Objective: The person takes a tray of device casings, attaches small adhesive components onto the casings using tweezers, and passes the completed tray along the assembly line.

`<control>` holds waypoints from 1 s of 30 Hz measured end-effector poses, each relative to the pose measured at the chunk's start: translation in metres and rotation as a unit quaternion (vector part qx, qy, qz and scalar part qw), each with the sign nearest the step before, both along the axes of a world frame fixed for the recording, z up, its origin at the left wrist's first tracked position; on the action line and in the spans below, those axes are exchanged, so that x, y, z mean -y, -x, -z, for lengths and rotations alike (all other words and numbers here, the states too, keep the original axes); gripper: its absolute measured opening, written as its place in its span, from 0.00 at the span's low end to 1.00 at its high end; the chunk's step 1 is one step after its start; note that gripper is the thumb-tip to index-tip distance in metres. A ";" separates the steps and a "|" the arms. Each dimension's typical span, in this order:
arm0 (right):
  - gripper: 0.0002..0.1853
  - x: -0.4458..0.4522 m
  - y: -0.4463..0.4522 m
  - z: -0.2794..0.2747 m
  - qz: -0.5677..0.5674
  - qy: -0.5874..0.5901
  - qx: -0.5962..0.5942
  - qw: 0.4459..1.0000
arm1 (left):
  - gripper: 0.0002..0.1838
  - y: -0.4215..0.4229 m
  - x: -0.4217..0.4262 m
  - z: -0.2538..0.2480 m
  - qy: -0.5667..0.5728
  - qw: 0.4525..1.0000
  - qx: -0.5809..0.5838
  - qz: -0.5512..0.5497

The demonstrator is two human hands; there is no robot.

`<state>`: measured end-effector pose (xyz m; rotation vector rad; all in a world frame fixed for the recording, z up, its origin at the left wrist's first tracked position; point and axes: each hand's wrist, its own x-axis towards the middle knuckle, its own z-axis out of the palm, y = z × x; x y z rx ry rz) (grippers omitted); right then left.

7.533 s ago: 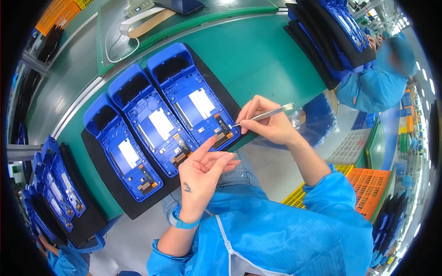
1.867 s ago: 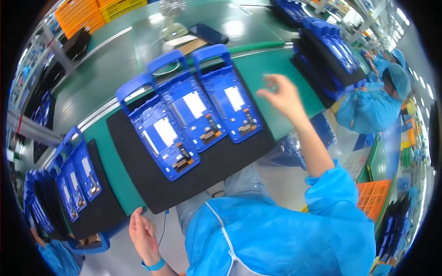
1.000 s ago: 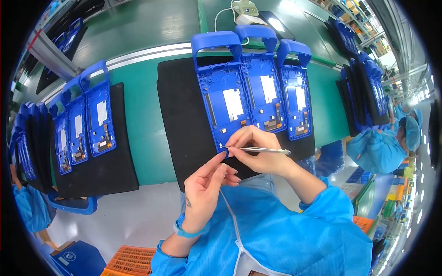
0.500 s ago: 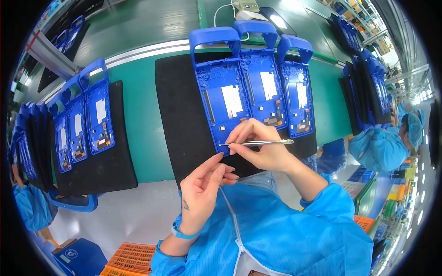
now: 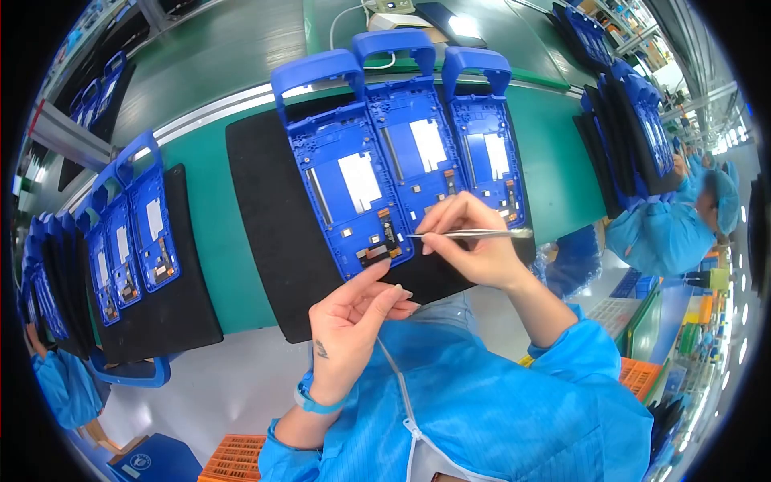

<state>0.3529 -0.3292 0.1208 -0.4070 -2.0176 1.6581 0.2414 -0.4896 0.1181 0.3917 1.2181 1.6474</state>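
Note:
Three blue housings with raised handles lie side by side on a black mat (image 5: 265, 209): the left housing (image 5: 329, 161), the middle housing (image 5: 401, 112) and the right housing (image 5: 482, 120). My right hand (image 5: 474, 245) pinches metal tweezers (image 5: 498, 234), their tip at the lower right edge of the left housing. Near that housing's bottom edge is my left hand (image 5: 353, 321), its index finger stretched out and the other fingers loosely curled. Nothing shows in it. White labels and small dark circuit parts sit in the housings.
At left, another black mat (image 5: 193, 297) holds more blue housings (image 5: 148, 221). Stacked mats with housings (image 5: 618, 145) stand at right, near a co-worker in blue (image 5: 666, 233). A dark tablet (image 5: 450, 24) lies beyond the green table edge. An orange crate (image 5: 233, 458) is below.
The view has shifted, so the housings appear further left. The tweezers' tip has moved from the left housing's lower left part to its lower right edge. My left hand stays near the bottom edge.

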 end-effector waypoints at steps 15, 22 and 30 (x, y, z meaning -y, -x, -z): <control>0.08 -0.003 0.002 0.001 0.000 -0.033 0.026 0.999 | 0.22 -0.007 -0.015 0.002 -0.004 1.000 0.021 0.006; 0.09 -0.006 0.003 0.000 -0.033 -0.094 0.035 0.994 | 0.22 -0.006 -0.015 0.002 -0.001 1.000 0.022 0.009; 0.09 -0.004 0.005 0.001 -0.003 -0.066 0.032 0.997 | 0.22 -0.007 -0.015 0.004 -0.004 1.000 0.016 0.007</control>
